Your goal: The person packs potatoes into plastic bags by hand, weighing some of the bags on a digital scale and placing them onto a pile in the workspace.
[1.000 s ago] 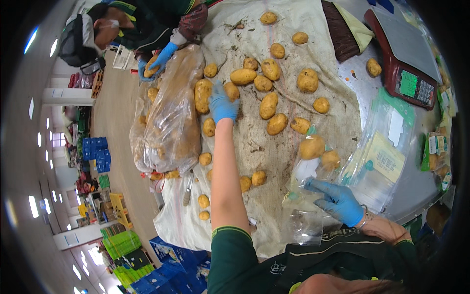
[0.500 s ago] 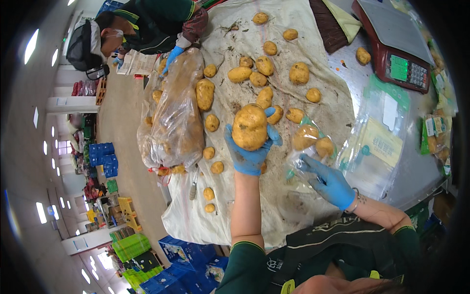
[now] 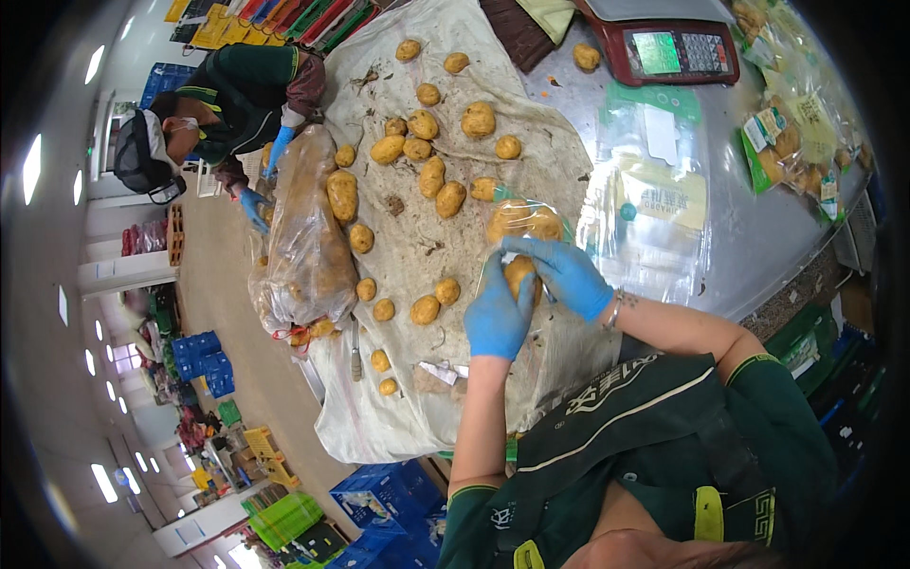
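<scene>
Both my gloved hands meet over a dirty white sheet (image 3: 417,247) near its right side. My left hand (image 3: 498,311) is closed around a potato (image 3: 520,272) at the mouth of a clear plastic bag (image 3: 542,203). With fingers bent over the bag's near edge, my right hand (image 3: 567,272) grips it. Two larger potatoes lie inside the bag, beyond my fingers. Many loose potatoes of mixed sizes, such as a big one (image 3: 478,119), are spread across the sheet. My right fingertips partly cover the potato in my left hand.
A large clear sack (image 3: 318,223) of potatoes lies at left; a co-worker (image 3: 242,100) in blue gloves reaches to it. Flat clear bags (image 3: 654,204), a red scale (image 3: 664,52) and packed potatoes (image 3: 782,142) are at right. A knife (image 3: 356,366) lies near the sheet's left edge.
The large potato in my left hand has come down and right to the bag, where both hands now meet. My view has shifted, and the co-worker's second hand now shows at the sack.
</scene>
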Available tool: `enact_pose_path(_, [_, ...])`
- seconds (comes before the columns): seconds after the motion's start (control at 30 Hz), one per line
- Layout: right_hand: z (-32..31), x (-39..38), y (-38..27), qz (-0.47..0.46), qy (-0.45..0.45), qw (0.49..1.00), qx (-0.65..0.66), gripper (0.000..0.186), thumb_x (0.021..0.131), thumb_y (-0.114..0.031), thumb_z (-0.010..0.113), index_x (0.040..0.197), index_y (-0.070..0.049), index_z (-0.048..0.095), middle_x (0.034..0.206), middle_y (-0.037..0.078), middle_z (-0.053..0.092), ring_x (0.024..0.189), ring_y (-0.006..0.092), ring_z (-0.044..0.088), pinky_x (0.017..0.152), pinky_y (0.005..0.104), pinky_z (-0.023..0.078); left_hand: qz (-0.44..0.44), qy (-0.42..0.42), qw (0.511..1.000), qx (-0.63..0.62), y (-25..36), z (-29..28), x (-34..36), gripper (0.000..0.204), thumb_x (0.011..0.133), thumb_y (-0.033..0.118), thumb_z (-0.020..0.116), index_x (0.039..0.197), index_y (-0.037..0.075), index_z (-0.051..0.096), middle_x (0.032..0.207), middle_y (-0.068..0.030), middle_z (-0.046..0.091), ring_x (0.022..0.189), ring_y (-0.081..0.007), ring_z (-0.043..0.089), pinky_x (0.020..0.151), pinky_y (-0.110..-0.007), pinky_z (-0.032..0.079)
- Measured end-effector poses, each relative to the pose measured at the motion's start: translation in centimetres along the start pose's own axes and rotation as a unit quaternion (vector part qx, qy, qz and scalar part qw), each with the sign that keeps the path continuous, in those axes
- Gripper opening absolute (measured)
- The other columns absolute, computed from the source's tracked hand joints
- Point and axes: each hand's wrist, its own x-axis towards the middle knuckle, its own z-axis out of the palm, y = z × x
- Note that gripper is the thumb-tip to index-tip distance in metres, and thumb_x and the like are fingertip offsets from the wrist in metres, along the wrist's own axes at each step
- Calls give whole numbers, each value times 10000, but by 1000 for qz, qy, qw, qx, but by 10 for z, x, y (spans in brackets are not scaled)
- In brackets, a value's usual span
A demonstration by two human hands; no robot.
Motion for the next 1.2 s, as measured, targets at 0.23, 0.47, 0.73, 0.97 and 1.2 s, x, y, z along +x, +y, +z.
enact_pose_path(0.23, [-105, 6, -100, -8, 23, 998, 63, 375, 923, 2, 467, 1264, -89, 593, 1225, 83, 636, 946, 151, 656, 758, 253, 537, 244, 238, 899, -276, 71, -83, -26, 363, 896, 193, 554, 1151, -63, 591, 1155, -219, 645, 807, -219, 677, 616, -270, 505])
enact_pose_path(0.47, [-280, -62, -158, -18, 220, 975, 22, 419, 938, -40, 427, 1352, -7, 482, 1259, 112, 606, 519, 41, 545, 496, 189, 510, 155, 154, 942, -255, 70, -56, -15, 313, 969, 141, 486, 1172, -71, 593, 1123, -181, 655, 869, -194, 659, 690, -264, 517])
enact_pose_path(0.73, [-488, -99, -13, 47, 508, 854, -105, 436, 947, -142, 552, 1365, -38, 480, 1295, 86, 568, 967, 142, 603, 858, 277, 507, 163, -100, 965, -178, 60, 22, -24, 322, 907, 82, 582, 1226, 74, 624, 984, -126, 695, 868, -172, 667, 749, -296, 519])
enact_pose_path(0.97, [-425, -140, 41, -64, 627, 749, 204, 743, 859, -141, 696, 1461, -24, 276, 1391, 139, 452, 1217, 254, 498, 997, 322, 443, 159, -148, 968, -123, 45, 44, -24, 354, 895, 104, 601, 1249, 105, 599, 998, -140, 691, 863, -246, 673, 770, -339, 524])
enact_pose_path(1.2, [-485, -105, 97, 12, 614, 785, -82, 790, 760, -200, 809, 1357, 67, 367, 1160, 164, 611, 1017, 236, 608, 875, 327, 507, 219, -237, 946, -38, 56, 83, -18, 349, 910, 189, 599, 1239, 74, 596, 1026, -164, 679, 895, -275, 669, 788, -352, 519])
